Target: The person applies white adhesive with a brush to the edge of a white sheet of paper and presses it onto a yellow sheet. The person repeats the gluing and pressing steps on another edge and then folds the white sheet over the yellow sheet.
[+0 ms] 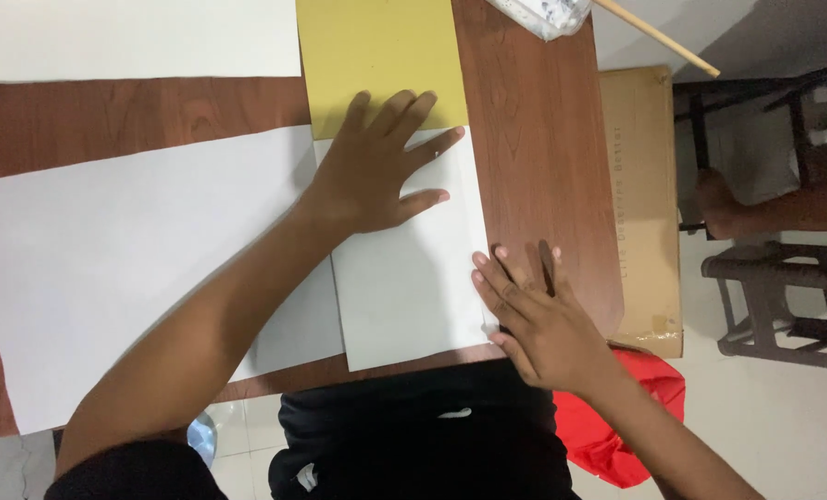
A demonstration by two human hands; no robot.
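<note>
A folded white sheet of paper (404, 287) lies on the brown wooden table (543, 167), its far end overlapping a yellow sheet (376, 56). My left hand (376, 167) rests flat with spread fingers on the far part of the white sheet, fingertips at the yellow sheet's near edge. My right hand (534, 315) lies flat at the sheet's right edge, fingers partly on the paper and partly on the table.
A large white sheet (126, 268) covers the table's left half, and another white sheet (126, 37) lies at the far left. A cardboard box (643, 204) stands beside the table's right edge. A plastic bag (543, 14), a wooden stick (659, 39), dark stools (775, 296) and a red bag (617, 426) are nearby.
</note>
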